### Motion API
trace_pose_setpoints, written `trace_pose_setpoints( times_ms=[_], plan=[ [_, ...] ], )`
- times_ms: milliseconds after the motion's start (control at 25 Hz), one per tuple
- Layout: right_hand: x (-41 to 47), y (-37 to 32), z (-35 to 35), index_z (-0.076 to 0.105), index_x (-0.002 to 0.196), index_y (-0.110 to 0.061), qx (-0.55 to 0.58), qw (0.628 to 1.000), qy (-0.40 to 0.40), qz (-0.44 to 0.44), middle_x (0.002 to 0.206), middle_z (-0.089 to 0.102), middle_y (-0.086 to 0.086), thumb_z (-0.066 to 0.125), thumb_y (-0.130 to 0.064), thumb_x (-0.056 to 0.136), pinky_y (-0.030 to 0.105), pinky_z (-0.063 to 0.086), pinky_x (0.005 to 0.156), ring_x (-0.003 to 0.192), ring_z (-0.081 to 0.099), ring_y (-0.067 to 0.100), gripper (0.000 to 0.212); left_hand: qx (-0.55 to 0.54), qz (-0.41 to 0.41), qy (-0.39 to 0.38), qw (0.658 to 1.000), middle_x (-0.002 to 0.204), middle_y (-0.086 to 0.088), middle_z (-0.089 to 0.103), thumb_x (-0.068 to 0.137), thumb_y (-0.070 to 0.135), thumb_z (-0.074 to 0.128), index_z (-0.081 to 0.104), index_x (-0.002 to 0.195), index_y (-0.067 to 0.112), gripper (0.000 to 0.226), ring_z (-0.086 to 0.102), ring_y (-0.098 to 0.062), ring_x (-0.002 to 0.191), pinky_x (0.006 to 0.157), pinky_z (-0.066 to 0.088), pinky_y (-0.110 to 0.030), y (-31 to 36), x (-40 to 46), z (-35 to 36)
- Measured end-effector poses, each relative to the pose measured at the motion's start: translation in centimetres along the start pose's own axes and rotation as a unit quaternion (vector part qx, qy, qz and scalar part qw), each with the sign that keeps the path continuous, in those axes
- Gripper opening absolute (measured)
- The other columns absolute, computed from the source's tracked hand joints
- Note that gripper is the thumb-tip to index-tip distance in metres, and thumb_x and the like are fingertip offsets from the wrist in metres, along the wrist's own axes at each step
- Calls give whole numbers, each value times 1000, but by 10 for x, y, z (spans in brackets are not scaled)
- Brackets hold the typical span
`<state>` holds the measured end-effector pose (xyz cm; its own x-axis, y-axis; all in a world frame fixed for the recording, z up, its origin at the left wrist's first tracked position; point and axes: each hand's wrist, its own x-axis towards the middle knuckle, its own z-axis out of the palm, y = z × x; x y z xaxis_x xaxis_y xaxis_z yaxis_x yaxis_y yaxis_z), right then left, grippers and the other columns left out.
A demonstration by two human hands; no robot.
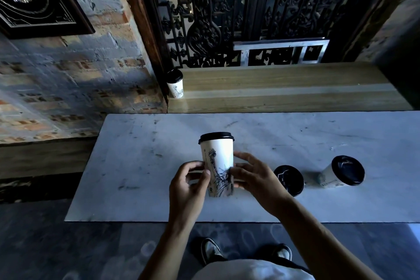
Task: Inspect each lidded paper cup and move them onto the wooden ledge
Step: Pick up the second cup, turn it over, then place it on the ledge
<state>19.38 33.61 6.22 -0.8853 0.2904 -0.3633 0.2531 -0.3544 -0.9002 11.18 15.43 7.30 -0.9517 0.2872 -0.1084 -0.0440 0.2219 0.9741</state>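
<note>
Both hands hold a tall white paper cup (pixel 218 163) upright above the pale veined marble table (pixel 136 166); the left hand (pixel 189 185) pinches its lower left side, thumb curled against the wall; the right hand (pixel 252 177) wraps its right side with fingers spread; the cup bears a black line drawing and a glossy black domed lid. Right of the right hand stand two more black-lidded cups, one (pixel 289 180) close, one (pixel 342 173) farther. Beyond the hands, up and left, a fourth cup (pixel 175 84) stands at the left end of the striped wooden ledge (pixel 284 88), below ornate black ironwork (pixel 227 18).
</note>
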Motion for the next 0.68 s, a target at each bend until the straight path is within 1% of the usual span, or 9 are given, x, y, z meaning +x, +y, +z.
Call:
trace_pose_setpoints(
  times_ms=[120,200,240,320,400,440,520,600,680],
  plan=[
    [6,1,-9,56,140,-11,-10,1000,4,22,125,72,22,79,-19,82,50,59,95,112,73,35,63,31,5,-7,999,98,12,76,88,10,74,67,94,36,27,71,3,86,75,55,-15,-1,7,9],
    [15,-4,-17,67,130,-15,-75,997,2,9,122,75,16,76,-20,84,54,57,101,114,73,33,48,40,12,-8,999,98,12,76,89,9,74,66,96,37,30,72,4,85,74,54,-11,1,11,19],
    [20,-10,-21,73,122,-16,-105,994,-1,1,119,77,12,75,-17,86,53,57,101,112,74,31,36,44,11,-5,999,99,11,76,89,10,74,67,98,35,28,72,3,85,73,53,-9,2,14,25],
    [31,-22,-29,78,107,-19,-142,990,7,-3,113,79,7,74,-15,82,53,59,98,107,76,27,26,55,4,3,998,101,11,76,88,17,76,71,106,29,22,71,5,87,73,53,-10,7,20,38],
    [40,-36,-34,78,99,-27,-180,983,11,-8,111,78,6,75,-23,74,54,63,87,99,78,26,26,60,-3,15,998,103,13,75,87,23,78,71,109,29,24,70,4,92,78,57,-18,11,22,48],
    [46,-44,-39,77,102,-31,-203,979,4,-13,109,78,5,75,-27,71,53,65,80,95,79,25,31,54,-5,29,998,103,13,76,87,22,78,70,107,31,23,71,1,94,81,60,-26,13,24,56],
    [59,-55,-49,72,119,-32,-240,970,-23,-13,107,77,4,75,-24,76,51,66,72,92,78,23,44,42,-8,60,997,102,11,77,86,17,78,69,100,34,24,73,-9,96,83,62,-40,15,27,69],
    [76,-61,-60,65,132,-28,-271,961,-48,-14,101,75,3,74,-15,83,49,66,72,91,78,25,51,41,-23,78,996,102,9,77,84,17,77,68,97,36,25,74,-15,97,86,62,-46,13,36,82],
    [95,-61,-66,63,133,-26,-299,953,-41,-13,99,74,1,74,-15,83,48,66,75,89,78,24,52,13,-63,75,995,104,6,78,77,31,76,68,99,37,24,75,-19,99,87,61,-52,10,51,92]
  ],
)
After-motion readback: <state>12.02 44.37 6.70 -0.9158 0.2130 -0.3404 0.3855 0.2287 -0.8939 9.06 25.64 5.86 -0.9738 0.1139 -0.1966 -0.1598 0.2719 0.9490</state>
